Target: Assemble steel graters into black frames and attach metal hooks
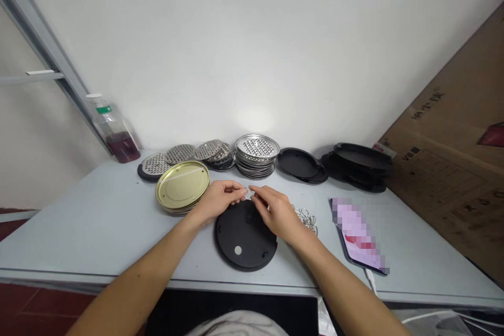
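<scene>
Fingertips of my left hand (220, 198) and my right hand (279, 213) meet in a pinch on a small, thin metal wire piece (248, 191). Its exact shape is mostly hidden by the fingers. Just below them lies a round black plastic disc (246, 236), flat on the table, with a small light round spot (238, 250) and a notch at its right edge. Partly behind my right hand is a heap of bent wire pieces (307, 218). Left of my left hand sits a stack of gold-coloured round metal lids (183, 185).
Along the wall stand perforated metal discs (179, 154), a stack of grater discs (257, 147), and black round bases (302, 165). More black bases (360, 160) are piled beside a cardboard box (452, 184). A phone (359, 233) with a cable lies right; a bottle (116, 134) stands left.
</scene>
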Motion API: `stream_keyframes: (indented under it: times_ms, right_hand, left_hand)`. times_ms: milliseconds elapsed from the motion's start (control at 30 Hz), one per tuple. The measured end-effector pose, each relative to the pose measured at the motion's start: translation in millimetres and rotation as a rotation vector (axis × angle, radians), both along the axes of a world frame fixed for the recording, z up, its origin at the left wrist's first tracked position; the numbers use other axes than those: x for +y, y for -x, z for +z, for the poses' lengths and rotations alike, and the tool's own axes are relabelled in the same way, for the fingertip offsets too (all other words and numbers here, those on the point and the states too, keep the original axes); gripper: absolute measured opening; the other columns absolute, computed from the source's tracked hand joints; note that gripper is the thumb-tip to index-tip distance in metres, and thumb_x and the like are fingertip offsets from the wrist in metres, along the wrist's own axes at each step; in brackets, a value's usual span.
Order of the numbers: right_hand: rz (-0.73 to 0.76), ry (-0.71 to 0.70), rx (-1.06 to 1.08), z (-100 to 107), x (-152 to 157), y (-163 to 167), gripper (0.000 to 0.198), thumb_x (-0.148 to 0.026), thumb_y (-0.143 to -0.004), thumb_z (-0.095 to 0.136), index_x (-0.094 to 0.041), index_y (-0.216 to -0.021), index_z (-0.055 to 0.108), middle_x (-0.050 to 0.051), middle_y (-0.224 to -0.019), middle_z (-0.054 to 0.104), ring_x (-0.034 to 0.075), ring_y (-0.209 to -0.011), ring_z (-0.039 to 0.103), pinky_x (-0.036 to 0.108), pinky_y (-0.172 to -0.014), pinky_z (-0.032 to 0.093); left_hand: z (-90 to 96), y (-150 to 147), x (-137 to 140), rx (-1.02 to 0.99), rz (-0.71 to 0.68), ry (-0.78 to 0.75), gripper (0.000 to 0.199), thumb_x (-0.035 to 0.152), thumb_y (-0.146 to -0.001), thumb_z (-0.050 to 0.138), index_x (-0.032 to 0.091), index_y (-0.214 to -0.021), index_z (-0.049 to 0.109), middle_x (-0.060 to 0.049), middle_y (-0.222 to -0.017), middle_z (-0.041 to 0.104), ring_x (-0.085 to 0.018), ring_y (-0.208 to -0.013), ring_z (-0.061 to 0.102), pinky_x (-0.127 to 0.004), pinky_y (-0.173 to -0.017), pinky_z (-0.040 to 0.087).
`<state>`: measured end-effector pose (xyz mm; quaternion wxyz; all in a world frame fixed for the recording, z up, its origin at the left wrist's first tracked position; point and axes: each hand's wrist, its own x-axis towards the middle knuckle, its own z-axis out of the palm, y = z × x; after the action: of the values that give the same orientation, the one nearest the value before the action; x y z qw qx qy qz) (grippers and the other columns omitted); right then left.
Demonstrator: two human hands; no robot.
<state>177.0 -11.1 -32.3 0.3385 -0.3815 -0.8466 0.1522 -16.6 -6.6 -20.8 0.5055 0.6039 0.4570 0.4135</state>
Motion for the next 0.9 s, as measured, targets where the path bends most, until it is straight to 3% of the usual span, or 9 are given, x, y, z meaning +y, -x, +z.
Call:
stream_keyframes:
  times_ms: [200, 400, 533, 667, 900]
  right_hand:
    - [-0.097, -0.056, -0.243, -6, -2, 6, 0.035, -0.015, -0.097, 0.035, -0.019, -0.127, 0.054, 0.01, -0.098, 0.061, 0.019, -0.077, 0.061, 0.029, -0.07, 0.048]
    - [-0.111, 0.022, -0.03, -6, 5, 2, 0.029, -0.02, -0.099, 0.037, -0.019, -0.114, 0.061, 0.009, -0.098, 0.065, 0.02, -0.089, 0.063, 0.031, -0.081, 0.048]
    - [-0.085, 0.056, -0.034, -8, 6, 4, 0.029, -0.02, -0.099, 0.037, -0.018, -0.111, 0.063, 0.01, -0.099, 0.067, 0.021, -0.092, 0.063, 0.033, -0.084, 0.048]
    - [-0.052, 0.068, -0.037, -11, 5, 6, 0.029, -0.02, -0.1, 0.035, -0.018, -0.115, 0.06, 0.01, -0.103, 0.067, 0.022, -0.095, 0.063, 0.034, -0.085, 0.048]
    - [-0.073, 0.075, -0.013, -13, 8, 4, 0.028, -0.023, -0.101, 0.033, -0.016, -0.113, 0.057, 0.014, -0.105, 0.066, 0.024, -0.098, 0.063, 0.037, -0.087, 0.048]
  left_hand:
    - [-3.6, -7, -2, -0.04, -0.005, 0.029, 0.032, 0.043, -0.077, 0.071, 0.013, -0.087, 0.072, -0.003, -0.072, 0.067, -0.013, -0.065, 0.06, -0.026, -0.064, 0.049]
    - [-8.2, -7, 0, -0.006, 0.074, -0.043, 0.029, 0.037, -0.081, 0.067, 0.014, -0.099, 0.072, -0.005, -0.078, 0.072, -0.016, -0.074, 0.066, -0.029, -0.074, 0.053]
    - [-10.1, -8, -4, 0.163, 0.16, -0.251, 0.022, 0.035, -0.088, 0.06, 0.016, -0.089, 0.07, -0.002, -0.076, 0.07, -0.015, -0.07, 0.064, -0.026, -0.07, 0.051]
    - [-7.3, -11, -10, 0.309, 0.167, -0.424, 0.019, 0.032, -0.093, 0.054, 0.019, -0.093, 0.069, 0.001, -0.068, 0.066, -0.012, -0.063, 0.061, -0.023, -0.066, 0.048]
    - [-11.7, -11, -7, 0.254, 0.127, -0.439, 0.016, 0.029, -0.091, 0.057, 0.019, -0.09, 0.069, -0.001, -0.082, 0.07, -0.014, -0.073, 0.064, -0.023, -0.069, 0.051]
